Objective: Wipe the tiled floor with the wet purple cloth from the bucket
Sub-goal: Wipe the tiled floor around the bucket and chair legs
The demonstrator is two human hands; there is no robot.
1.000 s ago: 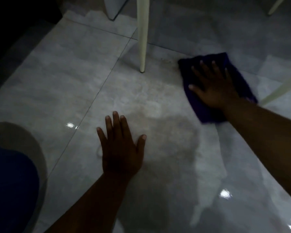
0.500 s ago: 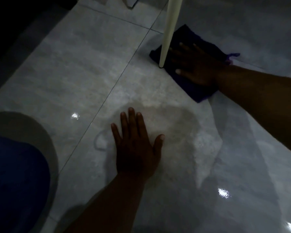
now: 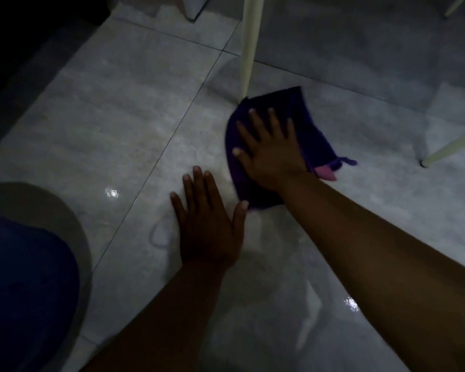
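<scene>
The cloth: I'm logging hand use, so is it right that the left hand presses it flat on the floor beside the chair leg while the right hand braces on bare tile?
No, the hands are swapped. The head view shows the right hand pressing the cloth flat beside the chair leg, while the left hand braces on bare tile.

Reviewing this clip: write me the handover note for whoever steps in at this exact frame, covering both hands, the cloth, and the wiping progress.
Right hand: palm down, fingers spread, pressing the wet purple cloth flat on the floor, not gripping it.
Left hand: empty, flat on the grey tiled floor as a brace; its thumb tip is right at the cloth's near edge.
Cloth: its far corner touches the foot of the cream chair leg. A second cream leg stands to the right.
Done: the tiles near the arms shine wet.
Left: the tiles on the left look duller, so probably not wiped yet; also around the legs.
</scene>
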